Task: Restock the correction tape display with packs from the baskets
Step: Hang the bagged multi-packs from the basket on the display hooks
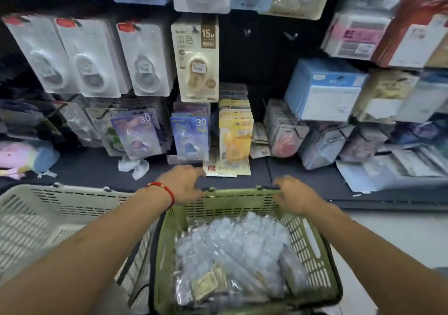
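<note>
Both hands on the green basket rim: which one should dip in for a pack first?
Probably right. The right hand sits on the green basket rim straight above the packs; the left hand rests at the far-left corner, so it reaches further across.

Green slatted plastic basket (312,249) in the foreground, holding a heap of clear-wrapped packs (237,254). White slatted plastic basket (48,217) just to its left, touching it. Left hand (181,183) and right hand (294,196) on the green basket's far rim, at its left and right ends. Dark flat shelf (97,169) behind both baskets. Carded correction tape packs (196,57) hang in rows on the black display wall (261,55) behind the shelf. Loose flat packs (228,166) lie on the shelf, just beyond the left hand.
</note>
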